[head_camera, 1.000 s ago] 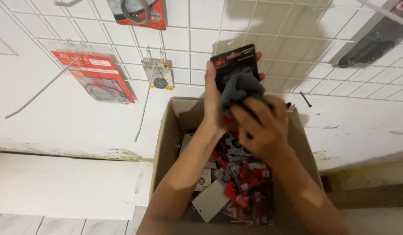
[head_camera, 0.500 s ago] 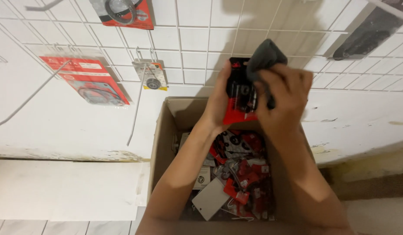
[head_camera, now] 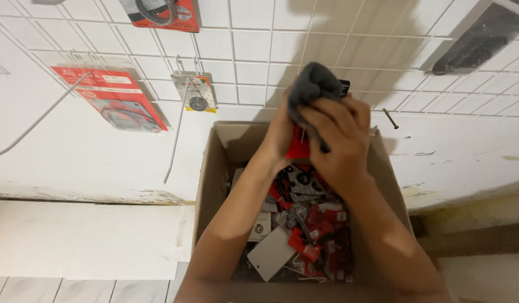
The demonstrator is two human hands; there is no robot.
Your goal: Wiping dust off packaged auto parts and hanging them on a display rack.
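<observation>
My left hand [head_camera: 280,132] holds a red and black carded packet [head_camera: 298,143] upright above an open cardboard box [head_camera: 213,168]. My right hand [head_camera: 337,134] presses a dark grey cloth [head_camera: 312,87] against the top front of that packet. Most of the packet is hidden behind the cloth and my fingers. Both forearms reach up over the box, which is full of several red and black packets [head_camera: 310,224] and a white card [head_camera: 270,253].
A white wire grid panel [head_camera: 254,50] covers the wall, with hanging packets at the left [head_camera: 111,98], the top [head_camera: 161,12], the middle [head_camera: 195,92] and the upper right [head_camera: 478,42]. A bare hook [head_camera: 390,118] sticks out right of my hands. A white board [head_camera: 85,241] lies left of the box.
Both hands have stayed over the box while the cloth moved from the packet's lower front up and across to its top. The view has shifted slightly.
</observation>
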